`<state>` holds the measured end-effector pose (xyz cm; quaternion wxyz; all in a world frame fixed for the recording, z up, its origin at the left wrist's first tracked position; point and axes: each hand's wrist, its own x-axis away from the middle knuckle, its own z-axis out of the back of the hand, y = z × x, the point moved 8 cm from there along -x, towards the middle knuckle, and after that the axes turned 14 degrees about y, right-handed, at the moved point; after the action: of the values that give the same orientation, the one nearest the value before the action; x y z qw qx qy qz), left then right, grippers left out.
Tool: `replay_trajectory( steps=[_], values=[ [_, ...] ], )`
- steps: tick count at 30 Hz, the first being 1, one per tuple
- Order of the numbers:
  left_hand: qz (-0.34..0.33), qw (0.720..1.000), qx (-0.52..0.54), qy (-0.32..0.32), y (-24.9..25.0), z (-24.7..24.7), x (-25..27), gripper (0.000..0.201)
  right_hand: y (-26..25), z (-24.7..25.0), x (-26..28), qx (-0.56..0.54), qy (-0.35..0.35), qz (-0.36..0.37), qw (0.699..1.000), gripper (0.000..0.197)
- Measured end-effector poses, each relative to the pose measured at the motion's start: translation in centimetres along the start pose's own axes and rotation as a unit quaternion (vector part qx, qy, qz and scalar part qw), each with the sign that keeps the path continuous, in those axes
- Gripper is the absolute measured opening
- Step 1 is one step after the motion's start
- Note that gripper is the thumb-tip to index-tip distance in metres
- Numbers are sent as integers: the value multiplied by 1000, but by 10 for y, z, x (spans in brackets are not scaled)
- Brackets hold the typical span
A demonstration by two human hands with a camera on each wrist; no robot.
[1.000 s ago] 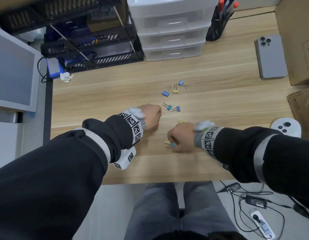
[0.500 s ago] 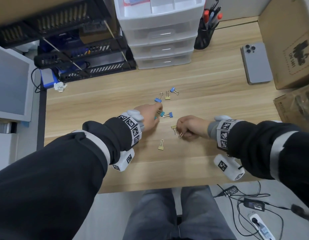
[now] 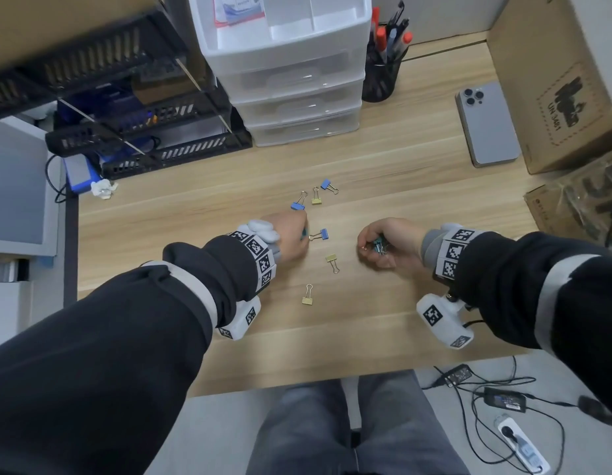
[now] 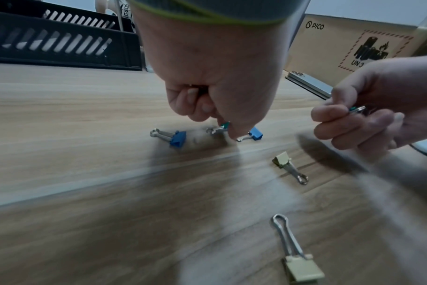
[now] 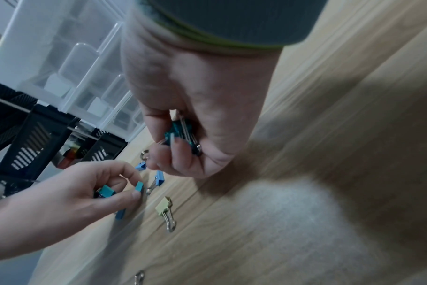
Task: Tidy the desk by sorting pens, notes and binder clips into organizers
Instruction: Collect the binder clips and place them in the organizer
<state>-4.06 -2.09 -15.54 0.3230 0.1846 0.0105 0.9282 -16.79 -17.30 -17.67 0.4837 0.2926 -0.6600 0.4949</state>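
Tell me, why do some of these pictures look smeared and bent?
Head view: sharp, but the wide lens bows the desk edges. Left wrist view: near wood smeared, dark shadow under the left hand. Right wrist view: blurriest; the desk streaks beside the right hand, and the drawers look soft.

Binder clips (image 3: 316,200) scattered mid-desk (image 3: 383,173), some between left hand (image 3: 291,236) and right hand (image 3: 388,241), more just behind. Drawer unit (image 3: 291,73) at the back, shelf rack (image 3: 126,108) to its left, pen cup (image 3: 380,80) to its right. Phone (image 3: 486,125) far right, beside a cardboard box (image 3: 555,80).
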Motion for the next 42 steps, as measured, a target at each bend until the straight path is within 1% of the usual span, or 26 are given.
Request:
replay_trajectory(
  steps=[2, 4, 7, 9, 12, 14, 17, 20, 23, 27, 31, 34, 39, 42],
  values=[
    [6, 999, 40, 4, 3, 6, 3, 24, -2, -2, 1, -20, 3, -17, 1000, 21],
    [-2, 997, 81, 16, 12, 26, 7, 27, -7, -9, 3, -43, -2, -36, 998, 19],
    [-56, 988, 135, 56, 43, 65, 11, 26, -13, -25, 11, -95, -24, -61, 993, 16],
    [-86, 982, 155, 71, 63, 87, 12, 26, -19, -39, 17, -139, -52, -64, 987, 18],
    [-118, 977, 163, 75, 82, 115, 14, 24, -40, -64, 35, -167, -112, -37, 979, 28],
    [-130, 972, 181, 78, 89, 126, 13, 22, -54, -75, 43, -177, -136, -8, 975, 30],
    [-145, 968, 184, 85, 93, 143, 15, 20, -71, -79, 53, -188, -141, 23, 972, 30],
    [-157, 961, 198, 109, 93, 160, 13, 21, -83, -76, 58, -214, -127, 24, 968, 30],
    [-166, 955, 205, 135, 91, 179, 11, 26, -96, -72, 66, -248, -117, 24, 961, 32],
    [-171, 953, 199, 150, 92, 198, 7, 27, -114, -70, 74, -268, -110, 38, 956, 35],
    [-177, 947, 208, 167, 86, 220, 2, 29, -133, -69, 79, -298, -116, 35, 947, 26],
    [-174, 942, 221, 182, 80, 241, -2, 32, -147, -66, 85, -276, -126, 32, 952, 26],
    [-169, 925, 242, 241, 62, 280, -7, 19, -185, -66, 109, -253, -161, 52, 952, 23],
    [-161, 913, 233, 292, 51, 306, -9, 10, -206, -65, 118, -248, -154, 65, 954, 18]
  ],
)
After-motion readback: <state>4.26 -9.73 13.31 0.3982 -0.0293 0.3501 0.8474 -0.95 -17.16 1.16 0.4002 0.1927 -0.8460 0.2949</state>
